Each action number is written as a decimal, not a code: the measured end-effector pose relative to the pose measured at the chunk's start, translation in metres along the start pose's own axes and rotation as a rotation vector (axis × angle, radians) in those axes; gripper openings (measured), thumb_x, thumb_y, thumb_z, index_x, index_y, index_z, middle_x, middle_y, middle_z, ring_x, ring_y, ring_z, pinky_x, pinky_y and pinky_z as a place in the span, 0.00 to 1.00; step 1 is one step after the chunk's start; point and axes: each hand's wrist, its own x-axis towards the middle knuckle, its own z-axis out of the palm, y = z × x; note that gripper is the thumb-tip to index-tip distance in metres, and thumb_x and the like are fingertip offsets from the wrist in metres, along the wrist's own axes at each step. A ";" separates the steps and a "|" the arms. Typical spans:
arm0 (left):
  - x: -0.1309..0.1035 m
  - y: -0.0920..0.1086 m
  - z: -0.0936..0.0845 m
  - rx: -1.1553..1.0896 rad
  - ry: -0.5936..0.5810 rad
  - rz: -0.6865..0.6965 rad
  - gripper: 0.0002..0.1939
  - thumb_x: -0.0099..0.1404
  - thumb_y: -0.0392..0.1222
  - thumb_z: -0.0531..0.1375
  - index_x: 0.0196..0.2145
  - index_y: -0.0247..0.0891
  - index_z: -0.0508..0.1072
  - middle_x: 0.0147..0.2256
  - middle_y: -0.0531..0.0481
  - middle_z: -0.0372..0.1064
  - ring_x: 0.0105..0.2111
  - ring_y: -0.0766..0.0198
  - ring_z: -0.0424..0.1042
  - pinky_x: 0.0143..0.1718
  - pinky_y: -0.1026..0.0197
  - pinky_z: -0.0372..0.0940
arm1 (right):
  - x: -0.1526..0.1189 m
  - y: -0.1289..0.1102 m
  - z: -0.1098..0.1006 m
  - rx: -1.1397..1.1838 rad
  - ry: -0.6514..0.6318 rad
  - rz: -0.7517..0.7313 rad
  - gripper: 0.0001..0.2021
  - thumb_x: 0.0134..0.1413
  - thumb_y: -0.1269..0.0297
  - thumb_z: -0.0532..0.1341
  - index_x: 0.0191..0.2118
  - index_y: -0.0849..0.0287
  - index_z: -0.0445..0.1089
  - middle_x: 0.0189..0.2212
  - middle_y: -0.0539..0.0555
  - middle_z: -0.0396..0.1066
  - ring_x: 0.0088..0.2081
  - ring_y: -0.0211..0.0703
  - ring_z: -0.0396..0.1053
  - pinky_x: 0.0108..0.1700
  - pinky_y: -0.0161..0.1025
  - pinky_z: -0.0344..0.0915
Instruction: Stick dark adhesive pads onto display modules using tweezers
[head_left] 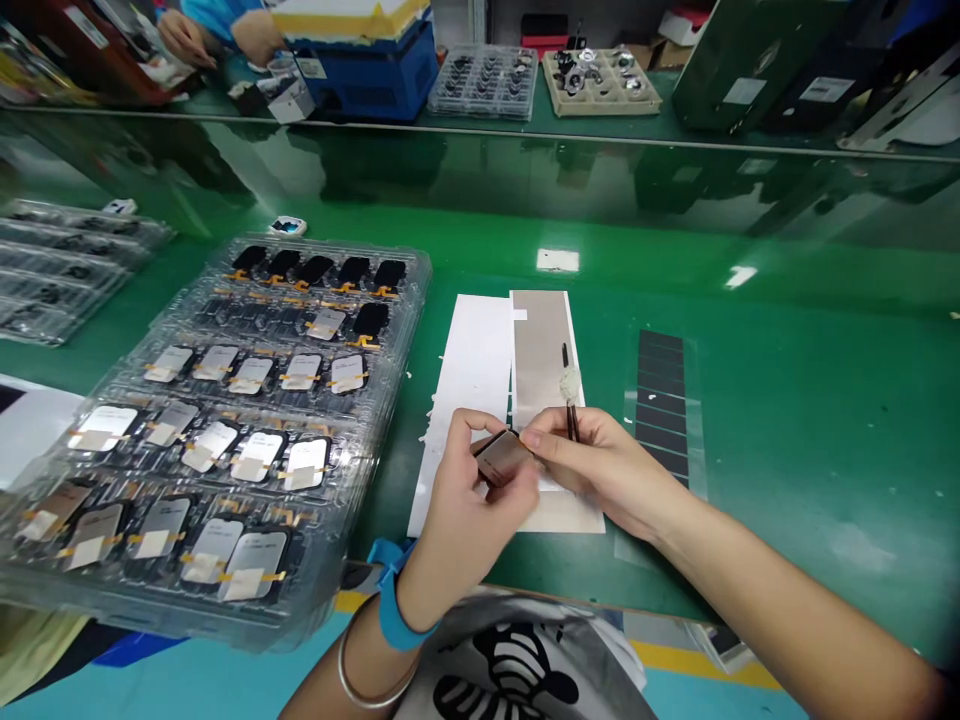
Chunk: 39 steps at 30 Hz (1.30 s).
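Gripping a small panel (501, 457), the left hand (469, 505) is closed around it above white sheets (472, 370). The right hand (600, 465) pinches the panel's edge and clasps tweezers (568, 395).

My bench (787, 330) is glossy green and mirrors the overhead lights. Beyond it I see a raised shelf (675, 130) crowded with boxes and trays

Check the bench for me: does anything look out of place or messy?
Mostly tidy. Small white scraps lie scattered on the green table along the left edge of the white sheet. The clear tray has mixed rows.
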 end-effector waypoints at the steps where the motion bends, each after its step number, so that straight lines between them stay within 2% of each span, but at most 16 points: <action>1: 0.000 0.000 0.001 0.003 -0.005 -0.012 0.20 0.61 0.34 0.65 0.40 0.44 0.56 0.23 0.64 0.54 0.21 0.72 0.55 0.23 0.72 0.53 | 0.000 0.000 0.000 0.011 -0.026 0.007 0.18 0.46 0.51 0.73 0.25 0.59 0.70 0.17 0.45 0.66 0.18 0.30 0.58 0.24 0.32 0.60; 3: -0.001 -0.001 0.000 0.009 -0.018 -0.021 0.23 0.59 0.32 0.66 0.42 0.45 0.56 0.23 0.64 0.53 0.21 0.71 0.57 0.24 0.71 0.55 | -0.002 -0.001 0.001 -0.012 -0.062 -0.029 0.18 0.47 0.49 0.72 0.26 0.59 0.71 0.20 0.49 0.70 0.24 0.36 0.67 0.33 0.38 0.68; 4: -0.003 -0.002 -0.001 0.002 -0.031 -0.018 0.23 0.60 0.33 0.66 0.43 0.45 0.56 0.24 0.63 0.54 0.23 0.70 0.59 0.25 0.70 0.57 | -0.002 -0.001 0.001 -0.060 -0.048 -0.071 0.18 0.48 0.49 0.71 0.26 0.59 0.72 0.21 0.50 0.71 0.25 0.38 0.67 0.34 0.40 0.68; 6: -0.005 -0.004 -0.004 -0.041 -0.074 -0.002 0.20 0.64 0.37 0.64 0.46 0.45 0.57 0.27 0.58 0.60 0.25 0.68 0.62 0.28 0.67 0.60 | -0.004 -0.001 0.003 -0.209 0.040 -0.195 0.17 0.48 0.50 0.71 0.26 0.59 0.72 0.20 0.48 0.67 0.21 0.34 0.60 0.28 0.37 0.62; 9: -0.006 -0.006 -0.008 -0.094 -0.112 0.044 0.11 0.72 0.46 0.58 0.45 0.44 0.59 0.30 0.54 0.65 0.26 0.67 0.61 0.30 0.64 0.61 | -0.005 0.001 0.005 -0.402 0.159 -0.370 0.13 0.52 0.55 0.68 0.26 0.59 0.74 0.18 0.44 0.60 0.19 0.30 0.46 0.21 0.34 0.46; 13: -0.005 -0.007 -0.007 -0.081 -0.080 0.053 0.08 0.75 0.49 0.52 0.43 0.44 0.60 0.26 0.57 0.58 0.25 0.68 0.58 0.28 0.67 0.58 | -0.007 0.002 0.008 -0.467 0.174 -0.486 0.09 0.54 0.63 0.66 0.26 0.60 0.73 0.19 0.45 0.60 0.20 0.30 0.46 0.22 0.35 0.45; 18: -0.007 -0.008 -0.005 -0.086 -0.065 -0.001 0.08 0.76 0.49 0.52 0.42 0.44 0.59 0.26 0.57 0.58 0.27 0.68 0.59 0.28 0.67 0.57 | -0.008 0.001 0.008 -0.504 0.181 -0.498 0.10 0.55 0.63 0.66 0.25 0.59 0.72 0.20 0.45 0.60 0.20 0.30 0.47 0.21 0.34 0.48; 23: -0.007 -0.010 -0.006 -0.038 -0.056 0.070 0.07 0.76 0.48 0.52 0.42 0.43 0.59 0.26 0.58 0.56 0.24 0.70 0.55 0.25 0.67 0.54 | -0.006 0.008 0.010 -0.450 0.157 -0.475 0.10 0.56 0.62 0.65 0.25 0.58 0.72 0.21 0.46 0.62 0.21 0.31 0.53 0.24 0.33 0.55; 27: -0.004 -0.009 -0.006 0.001 -0.041 0.108 0.07 0.76 0.47 0.53 0.43 0.43 0.58 0.26 0.59 0.54 0.24 0.70 0.55 0.24 0.69 0.53 | -0.007 0.002 0.006 -0.446 0.182 -0.391 0.12 0.58 0.55 0.65 0.28 0.57 0.71 0.23 0.47 0.65 0.27 0.36 0.63 0.30 0.35 0.63; 29: -0.004 -0.007 -0.007 0.018 -0.051 0.096 0.07 0.76 0.47 0.53 0.44 0.43 0.58 0.26 0.59 0.58 0.24 0.70 0.58 0.24 0.69 0.54 | -0.015 -0.009 -0.001 -0.484 0.219 -0.423 0.14 0.63 0.52 0.60 0.31 0.56 0.73 0.27 0.49 0.67 0.32 0.38 0.66 0.36 0.36 0.65; 32: -0.004 -0.005 -0.008 0.112 -0.099 0.084 0.05 0.77 0.46 0.50 0.43 0.44 0.58 0.29 0.56 0.66 0.26 0.70 0.62 0.28 0.67 0.59 | -0.037 -0.020 -0.012 -0.574 0.307 -0.590 0.19 0.70 0.53 0.52 0.34 0.54 0.74 0.36 0.51 0.68 0.42 0.39 0.67 0.47 0.37 0.64; 34: -0.007 -0.004 -0.007 0.242 -0.136 0.106 0.05 0.78 0.45 0.49 0.43 0.44 0.59 0.34 0.53 0.71 0.30 0.68 0.68 0.33 0.65 0.63 | -0.054 -0.016 -0.017 -0.655 0.375 -0.666 0.18 0.72 0.56 0.50 0.35 0.54 0.74 0.37 0.51 0.68 0.42 0.38 0.67 0.46 0.35 0.65; 37: -0.016 -0.001 -0.004 0.502 -0.217 0.208 0.03 0.77 0.42 0.49 0.45 0.43 0.62 0.40 0.49 0.74 0.38 0.64 0.74 0.39 0.60 0.67 | -0.072 0.008 -0.023 -0.673 0.468 -0.664 0.12 0.71 0.62 0.52 0.38 0.54 0.71 0.35 0.51 0.68 0.37 0.36 0.69 0.37 0.33 0.69; 39: -0.023 0.002 -0.002 0.660 -0.307 0.309 0.05 0.76 0.39 0.50 0.48 0.42 0.63 0.43 0.47 0.75 0.41 0.60 0.76 0.40 0.57 0.70 | -0.077 0.029 -0.027 -0.603 0.527 -0.655 0.04 0.67 0.66 0.57 0.40 0.54 0.69 0.37 0.51 0.68 0.38 0.37 0.71 0.37 0.34 0.72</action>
